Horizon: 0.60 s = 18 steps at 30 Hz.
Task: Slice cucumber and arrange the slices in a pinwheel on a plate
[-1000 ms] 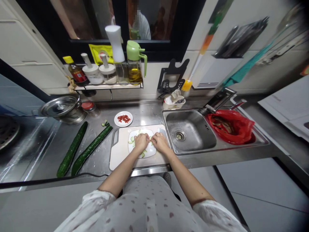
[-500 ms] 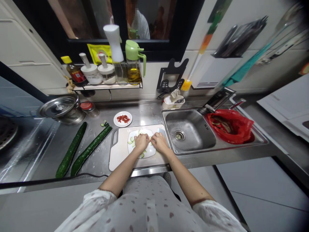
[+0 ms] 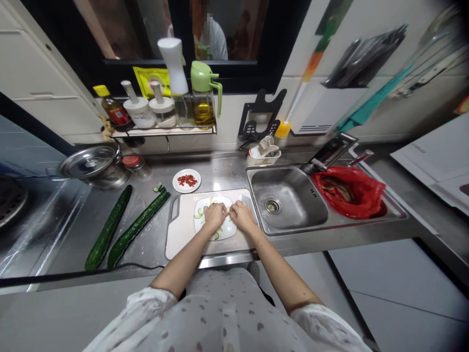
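Change since half a second ago: next to none, with left hand [image 3: 215,215] and right hand [image 3: 240,214] at the same spot over one white plate [image 3: 227,231], both curled inward and close together. Cannot tell whether gripping anything between them. On the plate around the left hand, several pale-green slices [image 3: 217,235], partly covered and so beyond counting. Beneath, one cutting board [image 3: 183,230]; to its left, two long cucumbers [image 3: 110,227]. Near the board's far edge, one small dish [image 3: 175,181] of red pieces [image 3: 187,181]. On the rack [image 3: 161,131], two white-lidded jars [image 3: 141,115] and one green-topped oil jug [image 3: 202,83].
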Each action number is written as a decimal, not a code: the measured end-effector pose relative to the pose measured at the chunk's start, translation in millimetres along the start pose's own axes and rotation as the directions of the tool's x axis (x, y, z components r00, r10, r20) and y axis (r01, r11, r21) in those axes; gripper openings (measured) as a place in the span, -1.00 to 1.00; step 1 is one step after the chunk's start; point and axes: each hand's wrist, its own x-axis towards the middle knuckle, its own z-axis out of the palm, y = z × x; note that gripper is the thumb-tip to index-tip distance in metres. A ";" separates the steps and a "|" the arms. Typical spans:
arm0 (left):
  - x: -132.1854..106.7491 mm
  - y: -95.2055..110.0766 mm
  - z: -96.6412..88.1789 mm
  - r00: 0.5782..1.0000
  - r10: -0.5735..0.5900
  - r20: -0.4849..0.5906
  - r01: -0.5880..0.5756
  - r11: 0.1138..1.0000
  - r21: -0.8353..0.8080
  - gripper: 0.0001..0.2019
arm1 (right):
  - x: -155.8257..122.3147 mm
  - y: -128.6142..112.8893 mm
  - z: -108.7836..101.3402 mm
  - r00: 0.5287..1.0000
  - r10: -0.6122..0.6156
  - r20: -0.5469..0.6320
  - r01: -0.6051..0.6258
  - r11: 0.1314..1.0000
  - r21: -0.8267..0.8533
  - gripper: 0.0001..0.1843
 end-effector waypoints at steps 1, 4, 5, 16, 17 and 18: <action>0.0 0.0 -0.1 1.000 -0.002 0.000 0.002 1.000 0.002 -0.84 | 0.0 -0.5 -0.7 1.000 0.004 0.008 -0.004 1.000 -0.002 -0.85; -0.5 -0.6 -0.8 1.000 -0.003 -0.001 0.003 1.000 -0.006 -0.84 | -0.7 -0.7 -2.8 1.000 0.006 0.007 -0.006 1.000 0.004 -0.84; -0.8 -0.9 -1.2 1.000 -0.006 0.000 0.006 1.000 -0.012 -0.84 | -1.0 -0.5 -3.4 1.000 0.007 -0.003 -0.007 1.000 0.009 -0.83; -1.9 0.9 -1.7 1.000 0.010 -0.018 -0.010 1.000 -0.006 -0.87 | 0.7 2.8 2.3 0.999 -0.014 -0.041 0.013 1.000 -0.006 -0.85; -1.3 1.3 -1.3 1.000 0.009 -0.014 -0.009 1.000 -0.004 -0.88 | 0.9 3.5 3.4 0.999 -0.014 -0.043 0.014 1.000 -0.009 -0.86; -0.7 1.6 -1.0 1.000 0.006 -0.008 -0.006 1.000 -0.002 -0.88 | 1.0 4.2 4.4 0.999 -0.010 -0.049 0.010 1.000 -0.008 -0.86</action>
